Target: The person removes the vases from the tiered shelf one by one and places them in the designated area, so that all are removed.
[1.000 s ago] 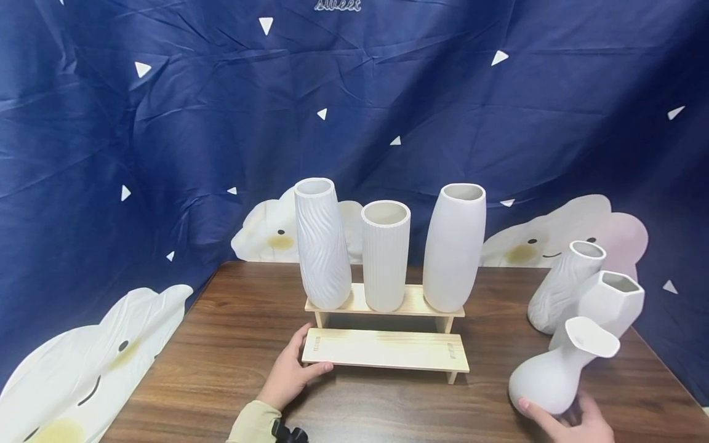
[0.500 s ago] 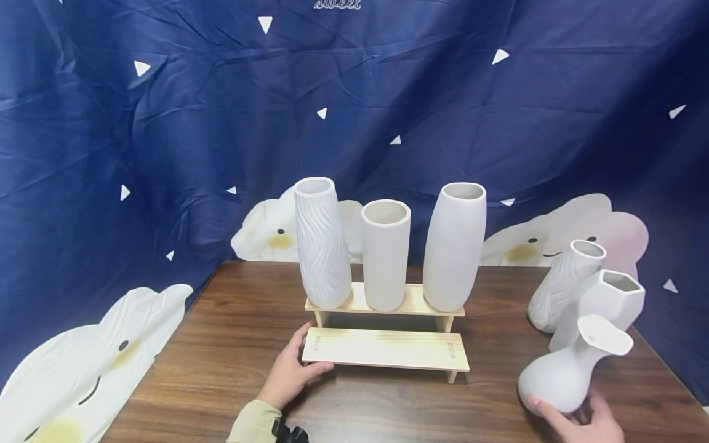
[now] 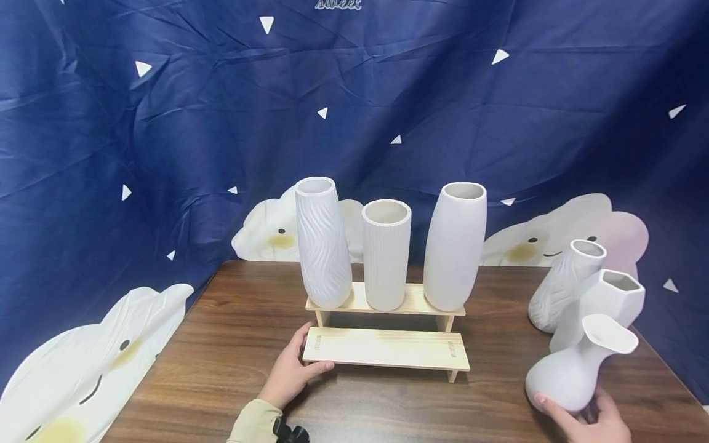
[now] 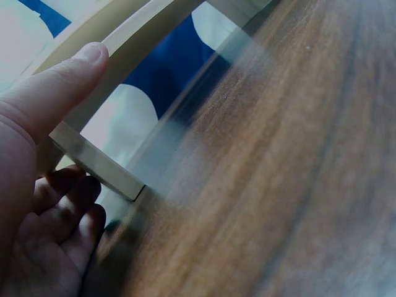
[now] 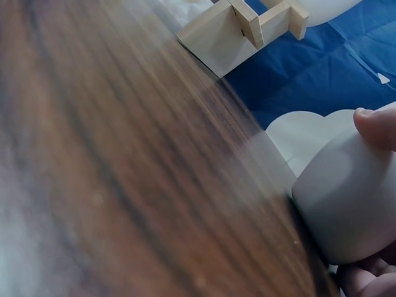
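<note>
My left hand (image 3: 290, 373) grips the left end of the lower wooden shelf (image 3: 386, 349), thumb along its front edge and fingers behind; the left wrist view shows the thumb (image 4: 68, 83) on the board and curled fingers beside its leg (image 4: 102, 166). At the right, my right hand (image 3: 595, 421) holds the low round body of a white vase with a flared, wavy mouth (image 3: 566, 376). In the right wrist view, thumb and fingers lie around this vase (image 5: 349, 192), its base at the table surface. Whether it touches the table is hard to tell.
Three tall white vases, one swirled (image 3: 324, 246), one ribbed (image 3: 386, 258) and one smooth (image 3: 455, 246), stand on the upper shelf (image 3: 414, 301). Behind the held vase are a faceted vase (image 3: 600, 301) and a textured one (image 3: 559, 289). A blue curtain (image 3: 354, 92) hangs behind the table (image 3: 238, 314).
My right hand and the flared vase have moved a little to the right, closer in front of the faceted vase. The left hand and the shelves stay where they were.
</note>
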Available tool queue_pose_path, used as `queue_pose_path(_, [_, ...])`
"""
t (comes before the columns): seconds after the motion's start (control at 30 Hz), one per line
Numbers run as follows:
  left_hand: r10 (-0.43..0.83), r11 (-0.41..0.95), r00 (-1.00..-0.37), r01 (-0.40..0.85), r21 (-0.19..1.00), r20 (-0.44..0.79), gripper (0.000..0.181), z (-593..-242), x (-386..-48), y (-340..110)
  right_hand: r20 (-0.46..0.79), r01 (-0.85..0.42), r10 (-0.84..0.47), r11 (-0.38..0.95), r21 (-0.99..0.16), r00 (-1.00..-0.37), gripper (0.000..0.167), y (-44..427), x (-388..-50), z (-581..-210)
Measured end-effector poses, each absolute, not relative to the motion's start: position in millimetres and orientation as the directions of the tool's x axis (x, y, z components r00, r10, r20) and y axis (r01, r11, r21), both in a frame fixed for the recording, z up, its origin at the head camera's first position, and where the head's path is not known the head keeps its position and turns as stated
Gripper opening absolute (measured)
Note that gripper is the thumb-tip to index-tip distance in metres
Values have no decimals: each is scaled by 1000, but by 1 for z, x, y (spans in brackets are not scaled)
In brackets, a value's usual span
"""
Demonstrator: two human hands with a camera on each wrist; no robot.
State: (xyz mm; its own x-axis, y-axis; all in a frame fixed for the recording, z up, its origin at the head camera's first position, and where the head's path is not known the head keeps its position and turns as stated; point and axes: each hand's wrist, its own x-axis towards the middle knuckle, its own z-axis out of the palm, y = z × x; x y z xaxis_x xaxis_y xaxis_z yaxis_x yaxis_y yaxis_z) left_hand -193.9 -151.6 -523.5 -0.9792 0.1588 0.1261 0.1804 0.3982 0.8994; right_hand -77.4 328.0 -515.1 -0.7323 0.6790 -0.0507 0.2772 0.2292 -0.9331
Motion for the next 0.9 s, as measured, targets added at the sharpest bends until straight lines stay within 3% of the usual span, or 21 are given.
queue_pose_path(0.1, [159,397,-980,175,901,121,102,-523,-194,-151,-47,269,683,223,-937,-729,85,330,-77,-516])
queue_pose_path(0.27, [155,398,-981,172,901,118,103,-523,-194,-151,-23,218,694,194,-956,-719,60,337,-76,-517])
queue_pose_path(0.33, [152,401,-981,171,900,119,103,-523,-194,-151,-28,207,696,175,-962,-717,57,340,-77,-517])
queue_pose_path(0.8, [150,394,-981,173,902,123,102,-524,-194,-151,-110,328,729,163,-930,-675,88,351,-78,-512])
queue_pose_path(0.9, [150,391,-981,176,904,126,102,-524,-194,-151,-98,306,732,156,-939,-674,78,354,-78,-515])
